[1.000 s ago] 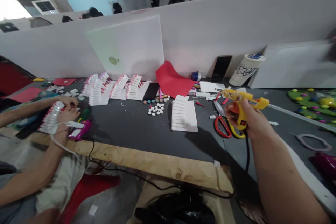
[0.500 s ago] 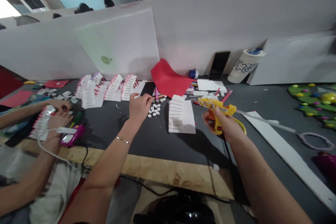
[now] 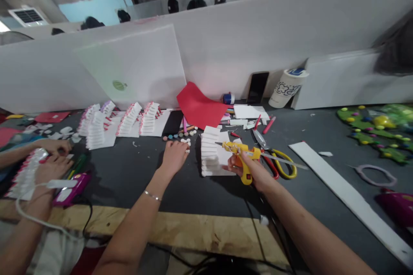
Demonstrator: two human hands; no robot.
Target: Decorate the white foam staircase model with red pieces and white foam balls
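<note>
Left hand (image 3: 174, 157) half open, just beside small white discs (image 3: 184, 141); pleated white paper (image 3: 209, 150) between the hands, seemingly light and easily crushed, best taken by its flat sheet; right hand (image 3: 250, 172) gripping a glue gun (image 3: 246, 176) by the handle.

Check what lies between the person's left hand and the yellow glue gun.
In the head view, a stack of folded white paper strips lies between the left hand and the yellow glue gun.
</note>
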